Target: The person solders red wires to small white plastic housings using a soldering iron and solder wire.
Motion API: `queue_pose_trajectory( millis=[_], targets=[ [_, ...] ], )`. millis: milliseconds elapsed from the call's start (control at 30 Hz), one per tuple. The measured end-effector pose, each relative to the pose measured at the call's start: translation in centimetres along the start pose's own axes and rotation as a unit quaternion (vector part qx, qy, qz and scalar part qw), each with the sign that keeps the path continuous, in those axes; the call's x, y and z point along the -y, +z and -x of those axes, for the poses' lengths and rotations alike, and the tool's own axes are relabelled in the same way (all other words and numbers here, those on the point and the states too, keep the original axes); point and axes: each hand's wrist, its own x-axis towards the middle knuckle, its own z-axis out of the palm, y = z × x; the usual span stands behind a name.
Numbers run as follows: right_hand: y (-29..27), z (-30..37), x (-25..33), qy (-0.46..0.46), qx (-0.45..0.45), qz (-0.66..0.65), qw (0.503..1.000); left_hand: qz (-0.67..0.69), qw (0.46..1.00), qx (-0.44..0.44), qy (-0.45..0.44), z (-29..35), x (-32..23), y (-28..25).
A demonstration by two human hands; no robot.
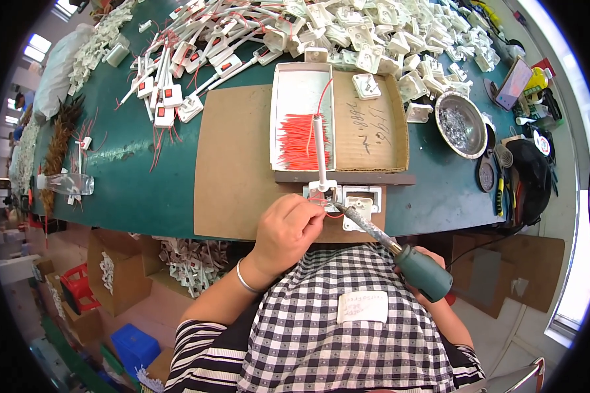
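Note:
My left hand point(287, 226) is closed in a pinch at the table's front edge, at the end of a thin red wire point(335, 216). It rests against a small white plastic housing point(322, 194) with a white tube point(320, 150) pointing away from me. My right hand point(432, 257) grips a soldering iron point(424, 272) by its green handle, partly hidden behind it. The iron's tip reaches the housing's open inside, close to my left fingertips; I cannot tell whether it touches. Beside the housing lies a white open cover point(358, 208), partly under the iron's shaft.
Beyond my hands, a shallow box point(403, 147) holds cut red wires point(298, 144). A metal bowl point(472, 149) with small bits stands at right. White housings point(373, 33) and switch assemblies point(226, 65) are heaped at the back. A plastic bottle point(69, 184) lies at left.

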Motion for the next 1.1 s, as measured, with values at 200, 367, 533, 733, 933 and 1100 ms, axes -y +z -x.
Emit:
queue_pose_trajectory(
  millis=[200, 367, 533, 733, 933, 1100],
  targets=[
    [0.3, 0.3, -0.4, 0.111, 0.000, -0.056, 0.992, 0.006, 1.000, -0.001, 0.006, 0.0, 0.2, 0.0],
    [0.3, 0.4, -0.6, 0.133, -0.003, -0.068, 0.989, 0.010, 1.000, 0.012, 0.004, 0.1, 0.2, -0.1],
    [0.3, 0.2, -0.4, 0.103, 0.004, -0.034, 0.994, 0.012, 1.000, 0.014, 0.004, 0.1, 0.2, -0.1],
    [0.0, -0.4, 0.0, 0.059, 0.024, -0.002, 0.998, 0.013, 1.000, -0.004, 0.021, 0.0, 0.4, 0.0],
    [-0.1, 0.0, 0.4, 0.086, 0.003, -0.043, 0.995, 0.011, 1.000, 0.003, 0.021, 0.0, 0.4, 0.0],
    [-0.5, 0.8, -0.4, 0.056, 0.017, -0.085, 0.995, 0.014, 1.000, 0.008, 0.014, 0.1, 0.4, -0.1]
  ],
)
